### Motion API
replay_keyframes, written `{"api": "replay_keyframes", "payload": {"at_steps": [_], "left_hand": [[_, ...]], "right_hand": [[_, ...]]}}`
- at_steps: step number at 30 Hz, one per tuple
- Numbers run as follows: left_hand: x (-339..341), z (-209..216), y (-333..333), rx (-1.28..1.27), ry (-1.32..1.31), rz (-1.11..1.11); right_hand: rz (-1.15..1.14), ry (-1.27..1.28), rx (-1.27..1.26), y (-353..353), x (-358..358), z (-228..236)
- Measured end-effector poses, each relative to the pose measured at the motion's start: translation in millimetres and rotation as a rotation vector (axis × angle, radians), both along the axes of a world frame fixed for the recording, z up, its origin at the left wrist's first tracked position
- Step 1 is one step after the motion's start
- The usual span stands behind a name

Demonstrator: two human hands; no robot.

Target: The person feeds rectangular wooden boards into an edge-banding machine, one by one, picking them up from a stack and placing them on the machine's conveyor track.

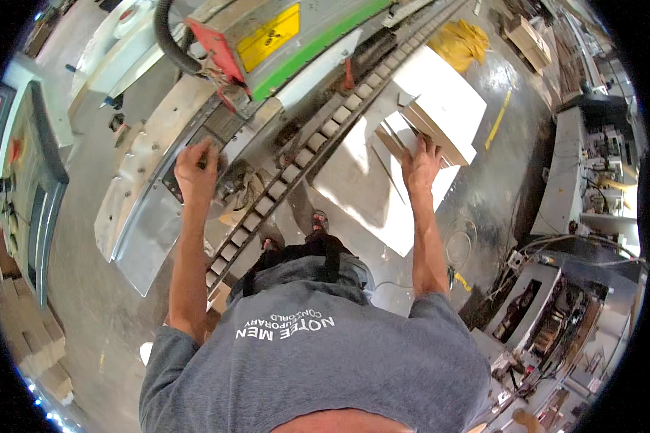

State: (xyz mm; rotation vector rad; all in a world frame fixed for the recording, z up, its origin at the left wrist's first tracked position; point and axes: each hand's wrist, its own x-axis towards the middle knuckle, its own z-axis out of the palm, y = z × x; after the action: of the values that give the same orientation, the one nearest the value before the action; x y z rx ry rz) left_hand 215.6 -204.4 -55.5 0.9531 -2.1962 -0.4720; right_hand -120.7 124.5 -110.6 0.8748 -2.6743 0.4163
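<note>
My left hand (197, 172) is closed, fingers curled in, above the grey metal bed (152, 216) of a machine. Whether it pinches anything cannot be made out; a dark patch shows by the fingertips. My right hand (421, 169) reaches forward, its fingers bent over the near end of a narrow board (391, 142) with a white face and brown edges. Close by it lies a stack of boards (435, 130) on a white panel surface (354, 184). Between my hands a roller track (303, 156) runs diagonally.
The green and grey machine body (318, 50), with a red guard (215, 52) and black hose (167, 36), stands ahead. Yellow sheeting (458, 43) lies beyond the boards. More machinery (549, 317) is at the right. Stacked boards (23, 317) stand at the left.
</note>
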Motion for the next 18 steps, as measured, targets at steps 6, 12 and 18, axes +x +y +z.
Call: {"api": "replay_keyframes", "payload": {"at_steps": [6, 12, 18], "left_hand": [[23.9, 10.1, 37.3, 0.191, 0.156, -0.039], [34.1, 38.9, 82.6, 0.352, 0.078, -0.343], [67.5, 58.4, 79.9, 0.710, 0.069, -0.372]], "right_hand": [[0.121, 0.001, -0.121, 4.1, 15.8, 4.2], [0.161, -1.116, -0.875, -63.4, 123.2, 69.8], [0.522, -1.652, -1.069, -171.9, 258.4, 62.5]]}}
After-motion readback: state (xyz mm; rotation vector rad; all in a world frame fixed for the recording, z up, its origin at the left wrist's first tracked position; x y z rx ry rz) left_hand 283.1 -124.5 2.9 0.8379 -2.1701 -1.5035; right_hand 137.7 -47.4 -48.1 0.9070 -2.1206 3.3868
